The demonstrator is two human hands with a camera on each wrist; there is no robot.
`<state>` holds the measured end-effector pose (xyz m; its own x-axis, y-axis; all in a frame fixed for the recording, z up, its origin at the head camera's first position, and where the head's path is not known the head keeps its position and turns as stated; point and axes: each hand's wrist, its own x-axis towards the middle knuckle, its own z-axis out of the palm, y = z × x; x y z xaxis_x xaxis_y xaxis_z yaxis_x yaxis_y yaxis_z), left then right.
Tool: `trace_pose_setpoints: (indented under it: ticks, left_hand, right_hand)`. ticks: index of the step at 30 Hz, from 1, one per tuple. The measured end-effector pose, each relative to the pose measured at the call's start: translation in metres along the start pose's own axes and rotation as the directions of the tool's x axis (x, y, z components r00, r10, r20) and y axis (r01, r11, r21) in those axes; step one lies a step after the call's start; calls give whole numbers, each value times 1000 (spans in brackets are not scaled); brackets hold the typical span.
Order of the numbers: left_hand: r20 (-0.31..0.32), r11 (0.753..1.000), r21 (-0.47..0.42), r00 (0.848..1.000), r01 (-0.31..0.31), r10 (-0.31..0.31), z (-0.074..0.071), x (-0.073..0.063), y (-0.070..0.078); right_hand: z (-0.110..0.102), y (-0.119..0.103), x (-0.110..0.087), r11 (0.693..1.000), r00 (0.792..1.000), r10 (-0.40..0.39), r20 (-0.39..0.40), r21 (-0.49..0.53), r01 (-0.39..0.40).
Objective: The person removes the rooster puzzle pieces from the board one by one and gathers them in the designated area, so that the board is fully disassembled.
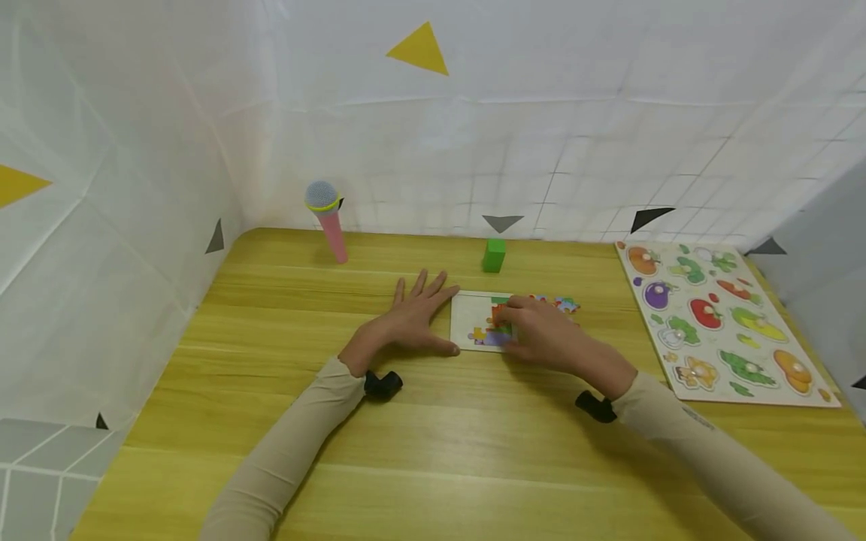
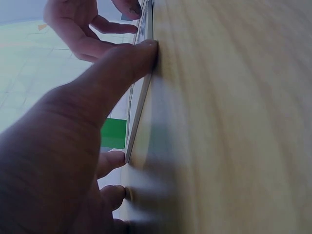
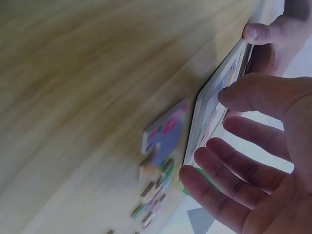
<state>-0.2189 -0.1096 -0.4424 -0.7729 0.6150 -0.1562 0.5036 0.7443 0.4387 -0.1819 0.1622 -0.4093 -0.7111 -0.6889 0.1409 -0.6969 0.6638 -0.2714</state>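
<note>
A small white puzzle tray (image 1: 469, 309) lies flat on the wooden table, with colourful jigsaw pieces (image 1: 492, 338) along its right and lower parts. My left hand (image 1: 414, 319) is spread at the tray's left side, its thumb and a fingertip touching the edge. Over the right part of the tray is my right hand (image 1: 551, 334). In the right wrist view its thumb (image 3: 248, 95) touches the pieces and the other fingers reach over the tray, loosely extended. Loose jigsaw pieces (image 3: 168, 127) lie beside the tray, partly hidden by the right hand in the head view.
Behind the tray stands a green block (image 1: 495, 255). A pink toy microphone (image 1: 329, 222) stands at the back left. To the right lies a vegetable peg puzzle board (image 1: 727, 330). White sheeting (image 1: 514, 165) borders the table (image 1: 433, 466) at the back.
</note>
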Motion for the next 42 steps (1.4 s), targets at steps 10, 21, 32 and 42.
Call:
trace_pose_setpoints:
  ticks: [10,21,32,42]
  left_hand:
    - [3,1000,-17,1000,-4,4,-1,0,0]
    - [8,999,-35,1000,-4,5,-2,-2,1]
    - [5,1000,-23,1000,-14,14,-3,-2,1]
    - [7,1000,-12,1000,-5,5,-2,-1,0]
  right_hand:
    - [-1,-9,14,999,998,-46,37,31,45]
    - [6,-16,24,996,994,-79,77,40,76]
    - [7,-21,30,996,991,-87,102,9,86]
    - [9,-20,30,998,993,-65,98,9,64]
